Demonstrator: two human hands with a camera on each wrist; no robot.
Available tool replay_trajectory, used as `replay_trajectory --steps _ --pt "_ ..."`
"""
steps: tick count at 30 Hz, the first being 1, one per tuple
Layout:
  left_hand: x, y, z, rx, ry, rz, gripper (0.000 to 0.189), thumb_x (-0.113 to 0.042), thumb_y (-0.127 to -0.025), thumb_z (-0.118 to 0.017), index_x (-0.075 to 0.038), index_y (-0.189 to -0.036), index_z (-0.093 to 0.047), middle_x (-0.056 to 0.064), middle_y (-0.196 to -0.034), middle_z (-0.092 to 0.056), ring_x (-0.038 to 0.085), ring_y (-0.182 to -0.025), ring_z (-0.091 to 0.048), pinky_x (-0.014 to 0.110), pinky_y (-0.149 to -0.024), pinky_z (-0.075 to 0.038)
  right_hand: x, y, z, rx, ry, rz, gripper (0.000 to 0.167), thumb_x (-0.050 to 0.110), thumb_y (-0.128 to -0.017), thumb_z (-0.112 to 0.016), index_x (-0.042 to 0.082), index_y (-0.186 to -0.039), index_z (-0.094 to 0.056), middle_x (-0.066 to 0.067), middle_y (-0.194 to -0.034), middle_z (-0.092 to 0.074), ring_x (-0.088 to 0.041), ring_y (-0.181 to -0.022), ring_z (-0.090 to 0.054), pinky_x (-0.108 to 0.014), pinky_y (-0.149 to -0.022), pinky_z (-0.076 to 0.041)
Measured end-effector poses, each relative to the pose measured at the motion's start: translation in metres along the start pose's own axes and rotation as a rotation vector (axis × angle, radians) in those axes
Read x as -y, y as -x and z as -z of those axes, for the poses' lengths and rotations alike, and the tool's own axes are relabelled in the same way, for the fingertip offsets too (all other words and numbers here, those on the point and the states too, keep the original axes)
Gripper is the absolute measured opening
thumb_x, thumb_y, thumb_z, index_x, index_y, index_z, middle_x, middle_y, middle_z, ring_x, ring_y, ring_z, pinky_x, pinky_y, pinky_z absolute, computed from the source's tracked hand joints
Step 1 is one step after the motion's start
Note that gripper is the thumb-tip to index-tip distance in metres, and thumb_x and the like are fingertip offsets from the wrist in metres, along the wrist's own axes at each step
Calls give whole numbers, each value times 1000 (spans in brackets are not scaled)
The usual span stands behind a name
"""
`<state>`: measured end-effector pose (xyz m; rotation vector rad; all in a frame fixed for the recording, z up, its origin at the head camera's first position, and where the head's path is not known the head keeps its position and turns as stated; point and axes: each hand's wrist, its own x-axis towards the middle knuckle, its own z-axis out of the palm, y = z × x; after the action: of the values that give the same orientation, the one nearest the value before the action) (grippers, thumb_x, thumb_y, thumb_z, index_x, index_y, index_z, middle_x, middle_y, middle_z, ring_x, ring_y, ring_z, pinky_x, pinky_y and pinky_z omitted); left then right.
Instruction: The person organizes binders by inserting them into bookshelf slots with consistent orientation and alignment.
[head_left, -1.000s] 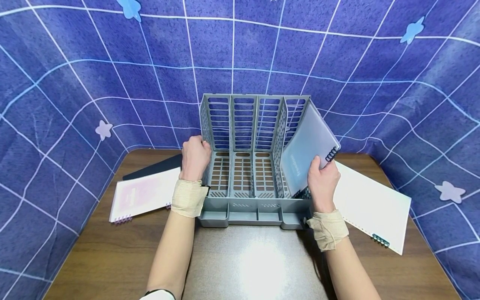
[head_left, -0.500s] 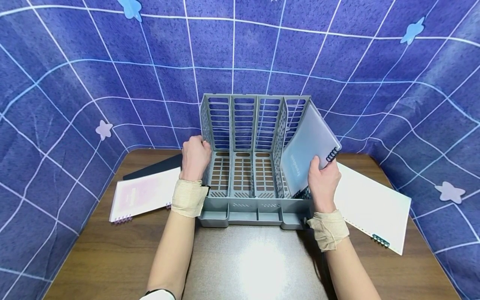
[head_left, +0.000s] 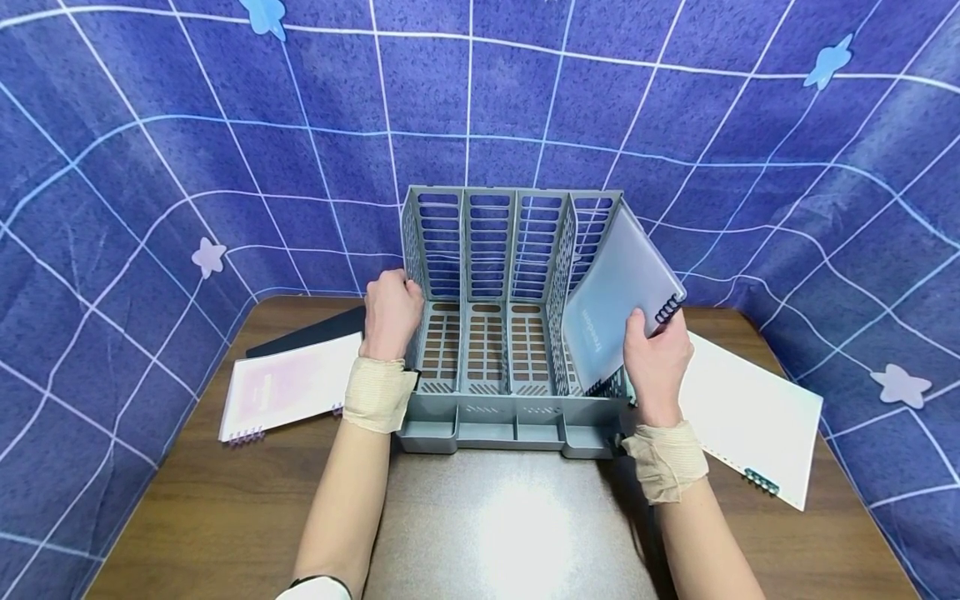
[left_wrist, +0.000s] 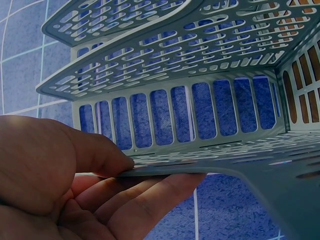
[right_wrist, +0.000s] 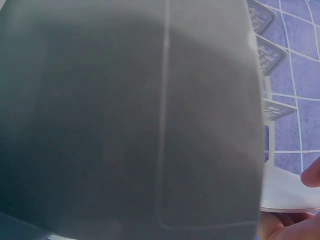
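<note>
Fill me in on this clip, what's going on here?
A person is handling a gray organizer and a blue spiral notebook at a table. The left hand grips the organizer by its left side. The right hand holds the blue notebook, which is tilted and sits partly in the rightmost compartment. A pink notebook and a dark flat item lie to the left of the organizer, and a white notebook lies to its right.
</note>
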<state>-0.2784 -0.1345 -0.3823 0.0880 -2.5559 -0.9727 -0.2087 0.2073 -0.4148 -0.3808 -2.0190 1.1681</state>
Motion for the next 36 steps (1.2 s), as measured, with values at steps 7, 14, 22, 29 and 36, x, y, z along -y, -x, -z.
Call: replay_trajectory --steps 7,14,22,29,36 --pt "0 -1 -1 -7 5 11 24 -10 -95 -51 -3 -74 -60 29 -84 -69 51 -81 -68 59 -69 -52 4 -2 7 -4 -2 22 28 24 -94 -63 4 -113 -65 -4 -75 -61 -13 -63 -50 -26 -59 -37" --pt "-1 -1 -1 -15 4 11 25 -10 -95 -51 -4 -73 -59 28 -82 -68 51 -80 -68 59 -69 -52 12 -5 16 17 -47 23 40 23 -93 -65 11 -131 -64 -2 -87 -70 -5 -72 -59 -17 -67 -44" --pt "-2 -1 -1 -14 2 10 25 -9 -95 -50 -4 -72 -58 28 -81 -67 50 -78 -68 58 -68 -52 23 -10 32 93 -205 -19 53 15 -95 -64 9 -146 -54 -9 -134 -69 -17 -120 -67 -23 -96 -53" --pt "-2 -1 -1 -5 -1 9 24 -9 -94 -48 -4 -72 -58 26 -80 -67 48 -76 -67 57 -67 -52 30 -10 51 99 -225 -2 55 22 -95 -66 16 -148 -54 0 -144 -63 -16 -128 -64 -24 -101 -50" --pt "-3 0 1 -2 -5 17 25 -10 -95 -49 -4 -73 -58 26 -80 -66 47 -75 -67 56 -67 -52 29 -10 68 95 -201 34 59 21 -95 -65 17 -151 -49 -1 -148 -59 -14 -132 -60 -25 -106 -47"
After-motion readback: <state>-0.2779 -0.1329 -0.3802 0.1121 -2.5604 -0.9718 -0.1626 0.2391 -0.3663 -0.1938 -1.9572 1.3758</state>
